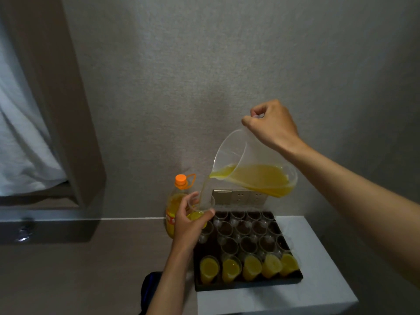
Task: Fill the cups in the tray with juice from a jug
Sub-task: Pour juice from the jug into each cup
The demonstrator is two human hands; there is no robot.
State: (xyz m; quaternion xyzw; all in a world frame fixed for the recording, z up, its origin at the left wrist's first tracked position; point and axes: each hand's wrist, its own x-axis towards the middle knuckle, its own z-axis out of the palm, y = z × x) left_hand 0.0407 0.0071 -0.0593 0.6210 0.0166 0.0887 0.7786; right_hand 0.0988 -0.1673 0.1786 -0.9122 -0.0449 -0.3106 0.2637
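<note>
Juice streams from a tilted clear jug (254,169), gripped by its handle in the right hand (271,125), into a cup (201,206) the left hand (189,223) holds wrapped in its fingers above the tray's (250,284) far-left corner. The five near-row cups (248,268) stand full; the three rows of cups behind (246,231) look empty.
</note>
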